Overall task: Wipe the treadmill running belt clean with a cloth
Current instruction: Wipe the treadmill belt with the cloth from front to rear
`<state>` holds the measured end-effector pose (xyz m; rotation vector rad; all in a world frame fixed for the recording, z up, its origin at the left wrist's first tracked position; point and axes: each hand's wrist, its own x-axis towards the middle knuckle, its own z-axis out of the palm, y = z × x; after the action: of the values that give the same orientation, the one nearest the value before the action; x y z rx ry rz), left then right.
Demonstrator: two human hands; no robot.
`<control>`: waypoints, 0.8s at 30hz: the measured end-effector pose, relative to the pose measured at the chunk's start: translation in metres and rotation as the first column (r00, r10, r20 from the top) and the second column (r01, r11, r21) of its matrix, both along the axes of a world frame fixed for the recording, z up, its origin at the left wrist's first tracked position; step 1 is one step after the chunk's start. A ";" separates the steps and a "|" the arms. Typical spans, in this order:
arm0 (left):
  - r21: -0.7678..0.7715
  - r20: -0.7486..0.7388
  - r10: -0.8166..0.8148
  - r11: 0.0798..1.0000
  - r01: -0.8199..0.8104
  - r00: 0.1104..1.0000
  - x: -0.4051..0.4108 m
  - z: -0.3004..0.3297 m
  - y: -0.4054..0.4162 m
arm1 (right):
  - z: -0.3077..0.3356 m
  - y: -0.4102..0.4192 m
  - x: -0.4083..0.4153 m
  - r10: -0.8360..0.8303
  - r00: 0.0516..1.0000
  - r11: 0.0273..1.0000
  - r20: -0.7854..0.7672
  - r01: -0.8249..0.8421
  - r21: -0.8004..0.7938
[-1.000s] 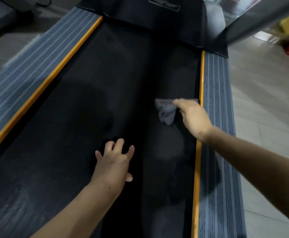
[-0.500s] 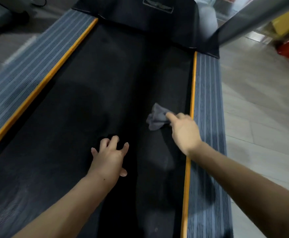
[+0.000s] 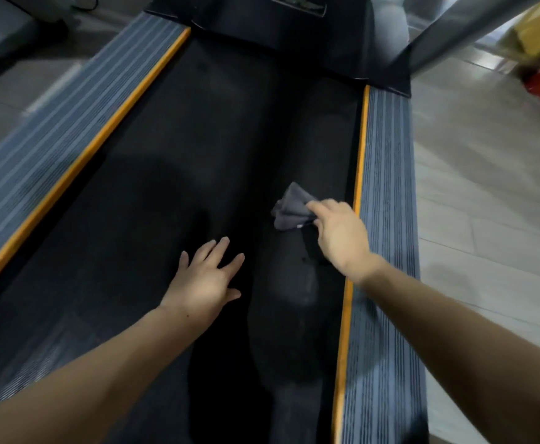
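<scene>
The black running belt (image 3: 172,174) fills the middle of the head view, running away from me. A crumpled grey cloth (image 3: 289,208) lies on the belt's right part, close to the orange edge strip. My right hand (image 3: 339,233) grips the cloth's near side with curled fingers. My left hand (image 3: 206,280) lies flat on the belt's centre, its fingers spread and straight, holding nothing.
Grey ribbed side rails (image 3: 385,219) with orange strips (image 3: 357,174) flank the belt on both sides. The black motor cover (image 3: 278,24) closes the far end, with a grey upright post (image 3: 467,24) at its right. Pale floor tiles (image 3: 486,187) lie to the right.
My right hand has pulled the cloth nearer to me along the belt's right side. My left hand has stayed flat on the belt and spread its fingers a little wider.
</scene>
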<state>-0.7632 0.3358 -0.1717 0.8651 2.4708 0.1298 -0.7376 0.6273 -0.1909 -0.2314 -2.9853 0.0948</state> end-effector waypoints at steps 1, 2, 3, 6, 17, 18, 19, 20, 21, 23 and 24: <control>-0.010 -0.010 -0.020 1.000 0.020 1.000 0.005 0.002 -0.006 | -0.002 -0.009 0.021 0.026 1.000 0.999 -0.004 -0.026 -0.031; -0.031 -0.024 -0.042 0.999 0.041 0.999 0.009 0.004 -0.011 | -0.005 -0.018 0.043 0.048 0.999 0.997 -0.009 -0.049 -0.064; -0.052 -0.040 -0.058 0.997 0.056 0.998 0.013 0.006 -0.014 | -0.007 -0.029 0.066 0.071 0.997 0.993 -0.004 -0.071 -0.093; -0.081 -0.074 -0.071 0.995 0.065 0.995 0.026 0.016 -0.021 | -0.005 -0.055 0.120 0.167 0.985 0.980 0.036 -0.162 -0.117; -0.120 0.007 -0.028 0.992 0.029 1.000 0.032 0.001 -0.041 | -0.003 -0.042 0.043 -0.052 0.999 0.994 0.011 0.053 -0.091; -0.120 0.004 -0.032 0.992 0.032 0.999 0.032 0.001 -0.041 | -0.007 -0.046 0.039 -0.096 0.995 0.990 -0.004 0.095 -0.106; -0.121 0.004 -0.032 0.992 0.032 0.999 0.032 0.000 -0.041 | -0.009 -0.052 0.042 -0.115 0.993 0.987 -0.010 0.113 -0.111; -0.118 0.004 -0.033 0.992 0.033 0.999 0.032 -0.001 -0.042 | -0.010 -0.060 0.050 -0.108 0.994 0.987 -0.007 0.106 -0.121; -0.108 -0.002 -0.038 0.993 0.038 0.999 0.033 -0.002 -0.043 | -0.010 -0.067 0.062 -0.079 0.997 0.988 0.001 0.079 -0.131; -0.062 -0.012 -0.034 0.998 0.034 0.999 0.035 -0.003 -0.046 | -0.010 -0.088 0.100 0.008 0.999 0.988 0.032 -0.003 -0.157; -0.036 -0.011 -0.028 0.999 0.028 1.000 0.036 -0.003 -0.048 | -0.010 -0.100 0.124 0.048 0.998 0.984 0.049 -0.039 -0.176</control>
<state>-0.7268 0.2873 -0.1752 0.8876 2.4633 0.0709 -0.6132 0.5272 -0.2012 -0.1911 -3.0368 0.3631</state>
